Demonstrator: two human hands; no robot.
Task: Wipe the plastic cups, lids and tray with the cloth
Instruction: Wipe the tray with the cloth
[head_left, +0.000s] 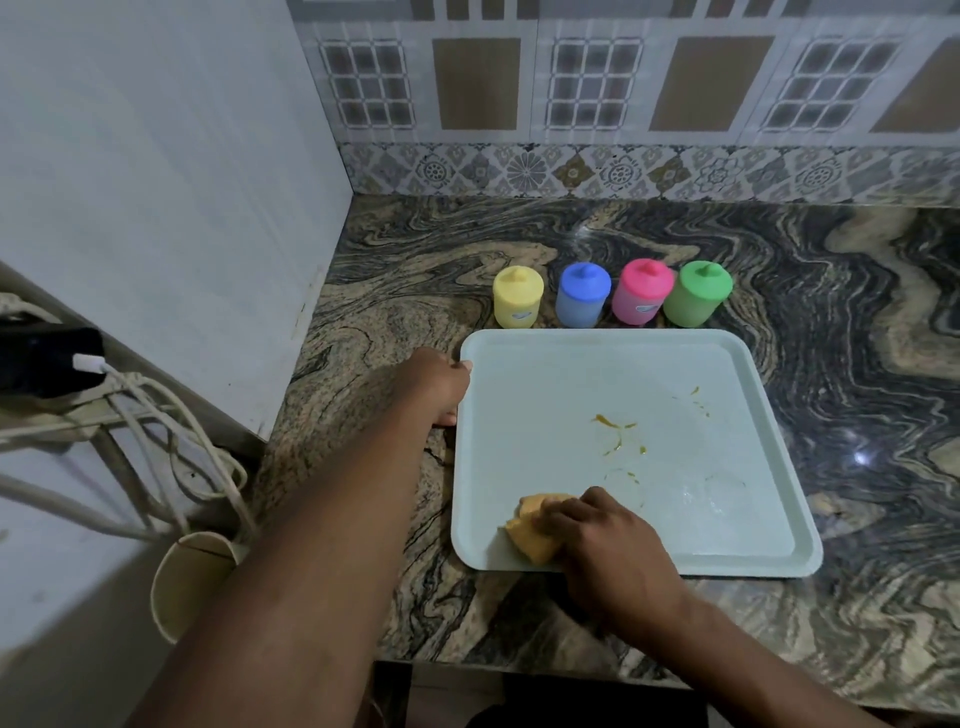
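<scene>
A pale tray (717, 364) lies flat on the marbled counter, with yellow-brown smears near its middle. My left hand (439, 387) grips the tray's left rim, thumb over the edge. My right hand (613, 545) holds a bunched orange cloth (530, 525) pressed on the tray's near left corner. Behind the tray stand lidded plastic cups in a row: yellow (517, 301), blue (582, 296), pink (641, 293) and green (696, 293).
A white wall panel (156, 208) bounds the counter on the left; a tiled wall stands behind. Cables and a plug (88, 364) hang left of the counter above a cream bin (182, 587). The counter's front edge (519, 667) runs just below my right wrist.
</scene>
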